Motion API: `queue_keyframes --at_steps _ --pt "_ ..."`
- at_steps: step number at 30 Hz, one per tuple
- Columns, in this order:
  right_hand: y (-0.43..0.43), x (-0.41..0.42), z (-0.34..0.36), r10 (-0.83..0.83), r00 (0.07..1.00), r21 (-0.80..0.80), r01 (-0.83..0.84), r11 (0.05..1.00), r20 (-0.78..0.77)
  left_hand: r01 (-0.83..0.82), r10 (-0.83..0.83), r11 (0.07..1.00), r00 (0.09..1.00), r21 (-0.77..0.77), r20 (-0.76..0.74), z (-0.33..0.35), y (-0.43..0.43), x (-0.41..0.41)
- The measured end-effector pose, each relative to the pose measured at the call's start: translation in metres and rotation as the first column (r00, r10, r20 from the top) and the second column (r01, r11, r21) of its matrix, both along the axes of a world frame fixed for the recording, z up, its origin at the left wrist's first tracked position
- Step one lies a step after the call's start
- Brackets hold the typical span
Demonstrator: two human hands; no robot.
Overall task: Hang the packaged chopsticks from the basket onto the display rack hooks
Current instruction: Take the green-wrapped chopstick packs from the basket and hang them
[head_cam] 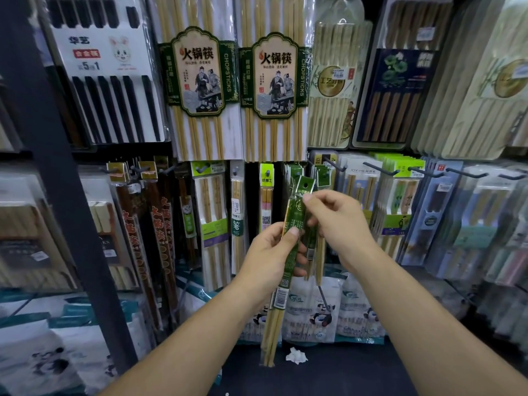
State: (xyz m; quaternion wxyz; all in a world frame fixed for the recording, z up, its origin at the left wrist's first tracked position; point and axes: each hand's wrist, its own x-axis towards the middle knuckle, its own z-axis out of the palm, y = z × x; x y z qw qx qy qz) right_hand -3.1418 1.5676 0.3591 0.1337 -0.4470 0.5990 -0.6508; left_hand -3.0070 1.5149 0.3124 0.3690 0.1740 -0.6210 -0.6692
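The left hand (pixel 271 250) grips a bundle of green-sleeved bamboo chopstick packs (pixel 290 252) at mid-length. The right hand (pixel 340 224) pinches one pack just below its punched header (pixel 305 184), close in front of the matching hung packs (pixel 322 174). The small hole could miss its hook, or loose packs could slide from the bundle. The hotpot packs (pixel 197 72) above read "火锅筷" and "CHOPSTICKS". The black set (pixel 114 104) reads "华艺".

I read 火锅筷 and CHOPSTICKS on the green label of one hanging bamboo pack (pixel 200 72) and of its twin (pixel 275 78), 华艺, 合金筷, 5 and 1 on the white pack of black chopsticks (pixel 105 52), and JOY-HER on a lower pack (pixel 361 171).
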Motion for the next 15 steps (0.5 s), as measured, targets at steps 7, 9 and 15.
queue_keyframes --at_steps 7,9,15 --pt "0.0002 -0.0038 0.0003 0.031 0.989 -0.033 -0.027 0.999 0.148 0.105 -0.093 0.983 0.992 0.148 -0.084 0.0018 0.0008 0.0015" --pt "0.0009 -0.0054 0.0011 0.054 0.980 -0.034 -0.048 0.998 0.189 0.110 -0.098 0.982 0.992 0.151 -0.084 0.0021 -0.0007 0.0018" --pt "0.0024 0.0000 0.0003 0.003 0.984 -0.037 0.004 0.999 0.177 0.049 -0.049 0.999 0.999 -0.001 -0.011 -0.0030 -0.0022 -0.0025"
